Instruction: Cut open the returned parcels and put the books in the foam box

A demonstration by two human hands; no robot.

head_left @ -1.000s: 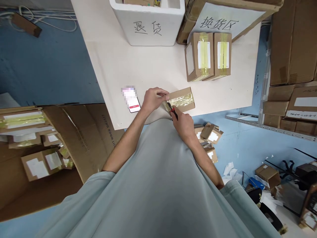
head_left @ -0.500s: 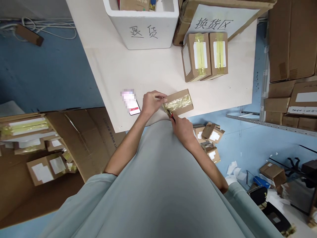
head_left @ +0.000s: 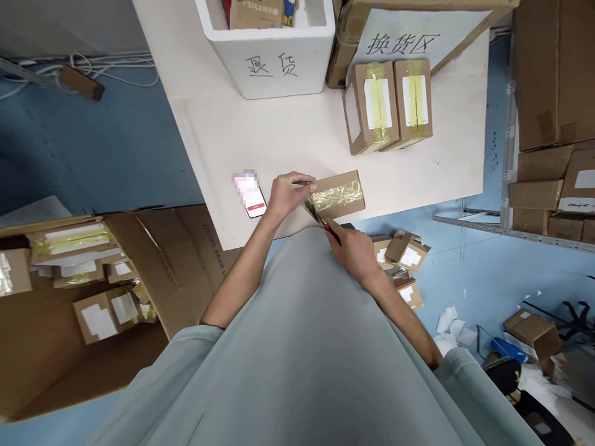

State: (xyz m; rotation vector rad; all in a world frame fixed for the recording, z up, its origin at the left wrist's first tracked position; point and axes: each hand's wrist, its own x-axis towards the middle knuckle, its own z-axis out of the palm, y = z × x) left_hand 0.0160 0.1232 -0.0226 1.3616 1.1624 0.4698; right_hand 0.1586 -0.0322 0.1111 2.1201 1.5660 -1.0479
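Observation:
A small cardboard box [head_left: 344,209] with shiny yellowish tape along its top lies at the table's front edge. My left hand [head_left: 287,197] grips the box's far left corner between thumb and fingers. Scissors [head_left: 314,214] with red and black handles are in my right hand [head_left: 352,248], their blades at the near left end of the box, by the tape. Whether the blades are cutting into the tape I cannot make out. Left of my left hand, a phone [head_left: 251,195] with a lit screen lies on the table.
Two taped boxes [head_left: 370,145] stand before a large labelled carton [head_left: 341,59]. A white foam bin [head_left: 283,87] holding items is left of them. An open carton [head_left: 56,371] with parcels is at lower left. More boxes [head_left: 409,254] lie right, below table level.
My right hand has drawn back slightly to the right and down, so more of the scissor blades shows. My left hand keeps its hold on the box. The whole view has shifted a little.

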